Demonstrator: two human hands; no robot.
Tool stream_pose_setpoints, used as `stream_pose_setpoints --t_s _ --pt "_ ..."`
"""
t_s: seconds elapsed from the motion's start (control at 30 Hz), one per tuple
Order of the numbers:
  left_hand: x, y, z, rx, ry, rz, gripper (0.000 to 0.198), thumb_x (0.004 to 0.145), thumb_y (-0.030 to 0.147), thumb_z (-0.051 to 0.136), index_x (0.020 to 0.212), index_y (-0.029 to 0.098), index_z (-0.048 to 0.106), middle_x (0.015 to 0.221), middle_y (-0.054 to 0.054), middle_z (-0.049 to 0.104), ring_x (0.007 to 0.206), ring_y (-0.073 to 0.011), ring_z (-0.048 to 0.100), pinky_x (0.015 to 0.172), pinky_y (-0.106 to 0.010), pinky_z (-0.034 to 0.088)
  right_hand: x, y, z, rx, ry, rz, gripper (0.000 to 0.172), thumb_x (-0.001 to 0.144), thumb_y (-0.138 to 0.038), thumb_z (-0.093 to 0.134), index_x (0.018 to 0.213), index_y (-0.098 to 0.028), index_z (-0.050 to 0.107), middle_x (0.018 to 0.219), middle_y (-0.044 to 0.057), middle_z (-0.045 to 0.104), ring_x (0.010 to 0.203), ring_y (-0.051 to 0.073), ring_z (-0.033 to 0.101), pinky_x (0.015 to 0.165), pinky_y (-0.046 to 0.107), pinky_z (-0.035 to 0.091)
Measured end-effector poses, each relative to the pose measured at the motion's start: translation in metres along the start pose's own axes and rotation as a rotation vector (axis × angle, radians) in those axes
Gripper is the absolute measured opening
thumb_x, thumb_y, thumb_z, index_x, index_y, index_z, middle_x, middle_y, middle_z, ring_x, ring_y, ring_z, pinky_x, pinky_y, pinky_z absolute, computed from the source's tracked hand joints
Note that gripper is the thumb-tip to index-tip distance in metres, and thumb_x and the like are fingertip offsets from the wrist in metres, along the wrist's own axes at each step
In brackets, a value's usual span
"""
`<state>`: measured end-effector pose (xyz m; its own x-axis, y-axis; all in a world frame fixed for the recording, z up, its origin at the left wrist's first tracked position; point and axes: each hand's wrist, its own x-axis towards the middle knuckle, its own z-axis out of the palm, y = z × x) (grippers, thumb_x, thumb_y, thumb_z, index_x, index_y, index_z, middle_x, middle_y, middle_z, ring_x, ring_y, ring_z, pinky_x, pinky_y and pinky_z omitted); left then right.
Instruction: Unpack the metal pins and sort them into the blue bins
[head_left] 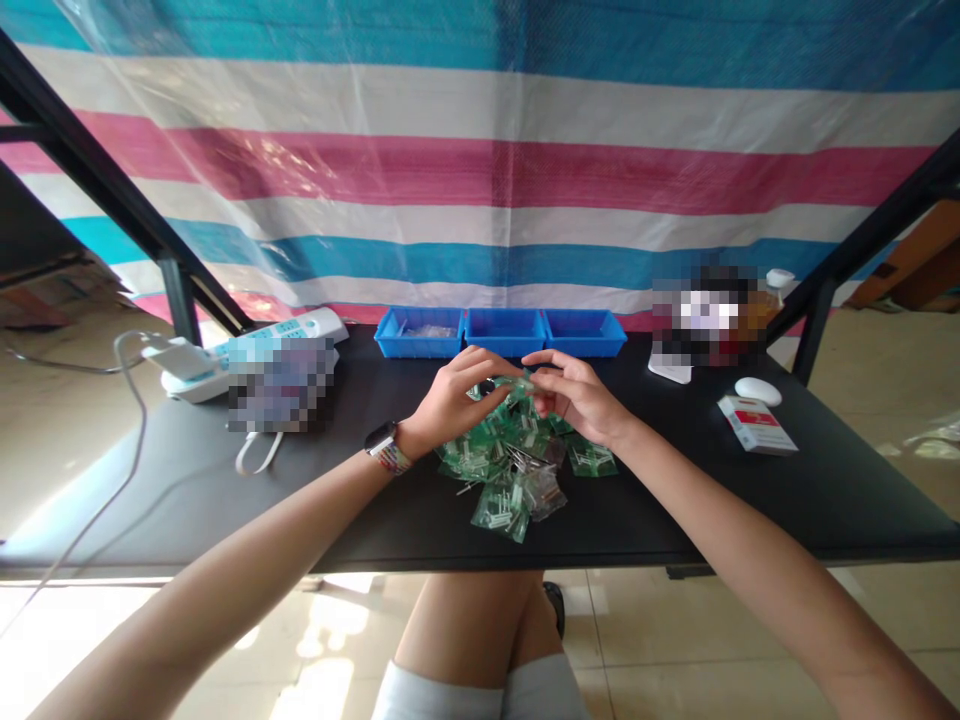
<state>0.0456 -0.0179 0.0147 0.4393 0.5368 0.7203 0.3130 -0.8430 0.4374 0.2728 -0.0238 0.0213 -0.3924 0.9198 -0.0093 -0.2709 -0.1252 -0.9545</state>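
A heap of small green plastic bags (pixel 472 455) lies on the black table, with white and metal pieces showing through the film. My left hand (pixel 461 390) is over the far side of the heap, thumb and fingers closed on a small green plastic bag (pixel 514 384). From the other side my right hand (pixel 577 400) pinches the edge of the same bag between thumb and fingers. Its contents are too small to make out. Loose metal pins (pixel 529 460) and a clear bag with brownish pieces (pixel 546 492) lie nearer to me in the heap.
Three joined blue bins (pixel 504 335) stand behind the heap; the left one holds clear bags. A white power strip (pixel 259 350) with cables is at left. At right are a small box (pixel 757 425), a white oval object (pixel 758 391) and a bottle (pixel 778 285). Black frame posts flank the table.
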Motion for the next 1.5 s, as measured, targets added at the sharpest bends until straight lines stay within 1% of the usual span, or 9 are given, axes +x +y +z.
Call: stream_pose_setpoints --t_s 0.17,0.37,0.67,0.83,0.9,1.03,1.17,1.3,1.5 --pt "0.0 0.003 0.005 -0.148 0.088 -0.301 0.028 0.098 0.045 0.076 0.098 0.017 0.079 0.089 -0.007 0.079 0.08 -0.0195 0.073 0.075 -0.03 0.057 -0.001 0.001 -0.003 -0.105 -0.011 -0.064 0.047 0.085 -0.063 0.077 0.102 -0.02 0.073 0.076 0.0 0.067 0.057 0.014 0.058 0.049 0.026 0.043" --pt "0.002 0.002 0.01 -0.455 0.148 -0.49 0.044 0.086 0.051 0.087 0.109 0.016 0.075 0.077 -0.003 0.075 0.071 -0.0181 0.07 0.068 -0.028 0.056 -0.002 0.002 -0.003 -0.343 -0.016 -0.175 0.043 0.083 -0.061 0.082 0.09 -0.02 0.075 0.074 0.0 0.064 0.06 0.015 0.058 0.049 0.026 0.043" --pt "0.001 0.005 0.004 -0.437 0.049 -0.473 0.039 0.099 0.053 0.073 0.11 0.016 0.07 0.078 -0.004 0.075 0.074 -0.0185 0.071 0.071 -0.029 0.053 0.002 0.0 -0.001 -0.222 0.046 -0.097 0.042 0.073 -0.053 0.093 0.08 -0.019 0.069 0.071 0.001 0.069 0.053 0.013 0.06 0.045 0.025 0.047" --pt "0.0 0.003 0.001 -0.447 0.065 -0.468 0.04 0.103 0.055 0.065 0.113 0.016 0.07 0.078 -0.003 0.073 0.075 -0.018 0.07 0.071 -0.028 0.052 0.02 -0.022 -0.025 -0.084 0.29 -0.2 0.046 0.072 -0.055 0.094 0.086 -0.019 0.068 0.078 0.001 0.072 0.055 0.01 0.061 0.048 0.022 0.052" --pt "0.001 0.003 0.001 -0.445 0.067 -0.472 0.04 0.103 0.055 0.065 0.11 0.016 0.07 0.078 -0.003 0.073 0.074 -0.0177 0.07 0.071 -0.027 0.052 0.025 -0.029 -0.037 -0.113 0.376 -0.138 0.048 0.079 -0.061 0.088 0.093 -0.019 0.07 0.083 0.005 0.076 0.056 0.011 0.063 0.049 0.022 0.054" --pt "0.002 0.004 -0.001 -0.426 0.062 -0.465 0.039 0.103 0.055 0.064 0.106 0.016 0.07 0.077 -0.003 0.073 0.073 -0.0179 0.07 0.071 -0.028 0.053 0.016 -0.032 -0.058 -0.344 0.35 0.065 0.048 0.088 -0.061 0.078 0.091 -0.014 0.073 0.072 0.009 0.073 0.047 0.01 0.056 0.04 0.021 0.04" --pt "0.002 0.003 -0.002 -0.409 0.051 -0.454 0.037 0.103 0.052 0.064 0.104 0.016 0.071 0.076 -0.003 0.073 0.072 -0.0181 0.07 0.07 -0.028 0.053 -0.009 -0.033 -0.074 -0.538 0.325 0.024 0.044 0.084 -0.056 0.079 0.087 -0.013 0.076 0.065 0.005 0.066 0.044 0.008 0.046 0.04 0.021 0.026" --pt "0.001 0.001 -0.002 -0.401 0.036 -0.444 0.032 0.102 0.048 0.064 0.101 0.016 0.071 0.076 -0.003 0.074 0.072 -0.0191 0.071 0.07 -0.029 0.054 -0.04 -0.036 -0.081 -0.742 0.241 0.001 0.04 0.087 -0.055 0.075 0.089 -0.015 0.078 0.072 0.004 0.067 0.053 0.01 0.049 0.049 0.024 0.034" --pt "0.002 0.003 -0.001 -0.367 -0.035 -0.436 0.026 0.1 0.04 0.063 0.099 0.016 0.071 0.076 -0.004 0.074 0.072 -0.0187 0.071 0.069 -0.027 0.052 -0.079 -0.018 -0.066 -1.187 0.119 -0.028 0.032 0.079 -0.043 0.084 0.102 -0.021 0.081 0.096 0.004 0.069 0.066 0.014 0.055 0.066 0.03 0.046"
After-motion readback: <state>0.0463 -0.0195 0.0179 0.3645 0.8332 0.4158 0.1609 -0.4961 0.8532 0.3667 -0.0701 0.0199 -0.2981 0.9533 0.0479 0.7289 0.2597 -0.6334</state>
